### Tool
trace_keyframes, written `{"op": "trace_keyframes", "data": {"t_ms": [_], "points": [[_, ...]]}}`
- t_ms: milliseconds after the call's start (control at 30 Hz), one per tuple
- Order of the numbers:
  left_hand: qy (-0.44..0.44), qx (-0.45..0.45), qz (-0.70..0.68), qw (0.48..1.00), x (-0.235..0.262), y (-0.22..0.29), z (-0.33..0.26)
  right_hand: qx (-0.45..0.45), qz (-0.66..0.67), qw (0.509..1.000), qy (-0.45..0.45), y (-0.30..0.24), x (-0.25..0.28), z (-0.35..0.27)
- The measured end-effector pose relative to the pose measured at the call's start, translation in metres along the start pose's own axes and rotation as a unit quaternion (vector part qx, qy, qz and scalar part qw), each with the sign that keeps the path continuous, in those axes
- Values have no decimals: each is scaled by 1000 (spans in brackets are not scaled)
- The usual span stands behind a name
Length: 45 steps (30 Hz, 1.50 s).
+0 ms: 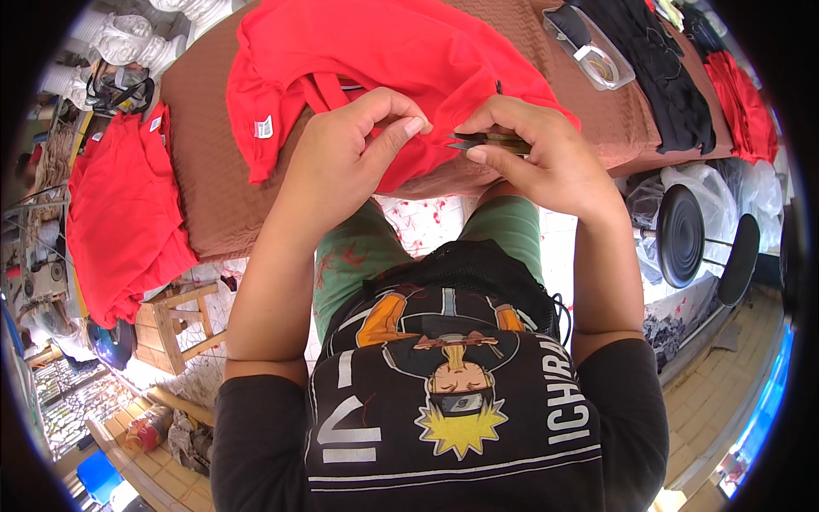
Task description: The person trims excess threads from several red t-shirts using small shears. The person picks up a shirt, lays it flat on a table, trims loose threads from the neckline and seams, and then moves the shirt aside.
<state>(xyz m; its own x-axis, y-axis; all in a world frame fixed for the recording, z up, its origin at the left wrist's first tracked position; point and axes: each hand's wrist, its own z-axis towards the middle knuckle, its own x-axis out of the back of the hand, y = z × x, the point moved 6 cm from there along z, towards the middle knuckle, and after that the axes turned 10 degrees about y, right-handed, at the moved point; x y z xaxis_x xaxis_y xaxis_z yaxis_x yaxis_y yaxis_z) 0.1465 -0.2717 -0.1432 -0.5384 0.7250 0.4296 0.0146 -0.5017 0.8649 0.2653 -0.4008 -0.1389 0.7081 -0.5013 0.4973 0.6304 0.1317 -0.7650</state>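
A red garment (384, 51) lies spread over the brown-covered table (209, 171) in front of me, a white label (264, 127) showing at its left part. My left hand (354, 141) is raised over the near part of the cloth, thumb and forefinger pinched together; whatever is between them is too small to make out. Thread snips (510, 143) rest in my right hand (554, 158), held by thumb and fingers. Their dark blades stand slightly apart and point left toward my left fingertips.
Another pile of red clothing (128, 213) hangs at the table's left side, above a wooden stool (175, 328). Toward the far right are a clear plastic container (597, 64) and black cloth (653, 77). A round black seat (680, 235) stands by plastic bags on the right.
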Motion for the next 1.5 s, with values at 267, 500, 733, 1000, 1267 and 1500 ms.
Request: {"op": "trace_keyframes", "data": {"t_ms": [267,500,733,1000,1267,1500], "points": [[-1,29,-8,1000,-9,-10,-1,-16,-24,999,-24,2,-13,1],[12,25,6,1000,-8,-10,-1,10,-25,999,-20,5,-20,2],[14,21,11,1000,-9,-11,-1,-4,-29,999,-22,5,-22,1],[20,-281,-25,959,16,41,-4,-26,-41,998,27,2,-9,2],[77,-187,56,978,22,12,-33,-95,5,990,106,16,24,0],[124,90,-65,986,7,-68,-25,-51,-43,997,31,25,-1,6]]}}
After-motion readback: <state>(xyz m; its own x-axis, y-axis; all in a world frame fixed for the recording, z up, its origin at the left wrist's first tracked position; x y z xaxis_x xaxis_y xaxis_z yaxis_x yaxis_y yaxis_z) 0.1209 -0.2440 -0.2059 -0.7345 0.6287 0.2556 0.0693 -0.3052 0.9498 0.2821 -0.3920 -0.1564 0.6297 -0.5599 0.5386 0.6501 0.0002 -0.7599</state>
